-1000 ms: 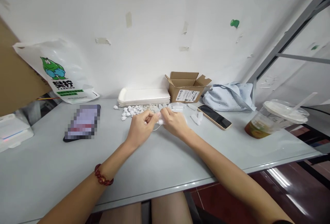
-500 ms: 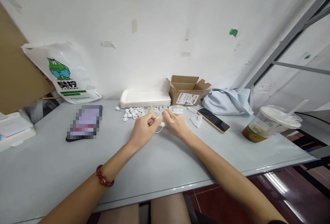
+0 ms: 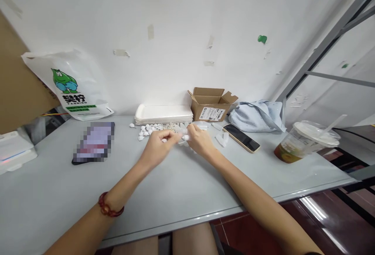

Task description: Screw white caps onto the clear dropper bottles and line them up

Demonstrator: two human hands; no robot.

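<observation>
Over the table's middle, my left hand (image 3: 158,145) is closed in a pinch. A bit of white shows at its curled fingers, too small to name. My right hand (image 3: 200,141) faces it, with its fingers closed round a small white plastic piece (image 3: 185,137) that sticks out toward the left fingertips. A thin translucent part seems to lie between the two hands, but it is blurred. Just behind my left hand lies a heap of small white plastic caps (image 3: 146,130). Beside the heap are pale elastic loops (image 3: 175,126), partly hidden by my hands.
At the back stand a stack of white trays or sleeves (image 3: 164,113) and an open cardboard box (image 3: 208,108). Clear plastic pieces (image 3: 222,139), a phone (image 3: 241,137), a blue cloth bag (image 3: 258,116) and a drink cup (image 3: 304,141) lie rightward. Another phone (image 3: 95,141) and a plastic bag (image 3: 70,87) are leftward.
My hands have drawn slightly apart, the left one shifting left and down. The white piece at my right fingers shows more now. The whole view has shifted a little.
</observation>
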